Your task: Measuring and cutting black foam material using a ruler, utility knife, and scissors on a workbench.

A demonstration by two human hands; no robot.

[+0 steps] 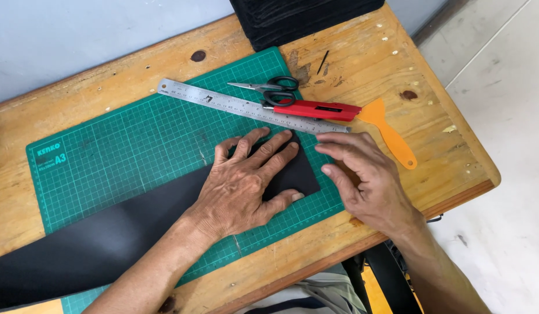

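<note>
Black sheet (106, 232) runs from lower left to frame centre across the green cutting mat (136, 145), pinned by the flat, open left hand (240, 186). Right hand (362, 174), open, touches its end. Risk: sheet slipping if pressure eases; steel ruler (246, 106) just above could get nudged.

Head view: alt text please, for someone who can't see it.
A person's left hand presses flat on a black strip lying across a green cutting mat, the right hand beside it. A steel ruler, scissors, red knife and orange scraper lie behind.
</note>
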